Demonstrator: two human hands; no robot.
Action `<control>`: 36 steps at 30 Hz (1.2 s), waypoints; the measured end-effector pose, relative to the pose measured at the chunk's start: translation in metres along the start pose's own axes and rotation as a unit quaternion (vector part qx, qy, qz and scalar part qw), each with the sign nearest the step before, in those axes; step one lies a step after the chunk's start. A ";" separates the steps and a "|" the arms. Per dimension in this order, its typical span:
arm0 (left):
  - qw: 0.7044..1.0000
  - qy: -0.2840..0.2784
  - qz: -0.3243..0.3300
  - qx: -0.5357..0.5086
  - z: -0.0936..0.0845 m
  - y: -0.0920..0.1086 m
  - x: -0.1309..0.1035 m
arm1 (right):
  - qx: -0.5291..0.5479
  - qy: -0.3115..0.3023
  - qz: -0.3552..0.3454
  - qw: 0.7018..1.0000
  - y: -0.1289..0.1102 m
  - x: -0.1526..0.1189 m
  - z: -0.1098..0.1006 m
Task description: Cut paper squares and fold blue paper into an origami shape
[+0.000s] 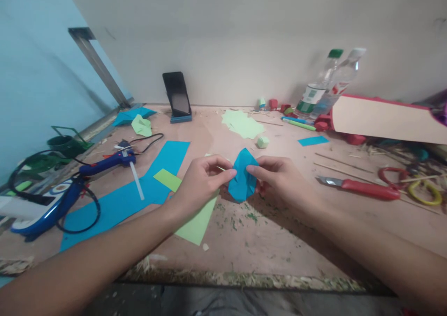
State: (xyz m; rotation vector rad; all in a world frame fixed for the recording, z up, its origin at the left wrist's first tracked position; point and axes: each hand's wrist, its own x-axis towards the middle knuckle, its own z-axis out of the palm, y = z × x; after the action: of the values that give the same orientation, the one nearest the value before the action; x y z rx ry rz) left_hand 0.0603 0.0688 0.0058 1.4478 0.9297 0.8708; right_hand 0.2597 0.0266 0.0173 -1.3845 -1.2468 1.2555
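A small creased piece of blue paper [243, 178] is held up above the middle of the table, pinched from both sides. My left hand [206, 176] grips its left edge between thumb and fingers. On the other edge, my right hand [275, 174] is closed with the thumb pressed on the paper's face. Beneath my left hand lies a light green paper sheet [197, 223], partly covered. Just behind the blue paper sits a small pale green paper cube [263, 142]. Large blue paper strips [115, 209] lie to the left, with a yellow-green strip [167, 180] across them.
On the left is a blue hot glue gun [108, 162] with its cable. A phone [177, 94] stands at the back, near light green paper [242, 123]. To the right lie a red utility knife [366, 188], scissors [424, 192] and thin sticks; bottles [310, 92] stand behind.
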 end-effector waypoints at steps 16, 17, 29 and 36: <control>0.998 0.035 -0.043 -0.041 -0.002 0.006 0.001 | -0.045 0.001 0.003 0.999 -0.004 0.000 0.000; 0.998 0.027 -0.038 -0.037 -0.002 0.005 0.001 | -0.053 0.006 0.001 0.999 -0.004 0.000 0.000; 0.986 -0.012 0.129 0.109 0.001 0.003 -0.009 | -0.038 0.013 -0.034 0.999 0.002 -0.005 0.003; 0.981 -0.019 0.146 0.127 -0.001 0.002 -0.009 | -0.065 -0.001 -0.078 0.995 0.003 -0.003 0.002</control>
State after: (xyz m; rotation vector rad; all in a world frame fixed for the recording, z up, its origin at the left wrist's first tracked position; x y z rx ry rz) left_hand 0.0562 0.0611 0.0083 1.8483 0.8332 0.9588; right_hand 0.2576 0.0230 0.0147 -1.3486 -1.4323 1.0851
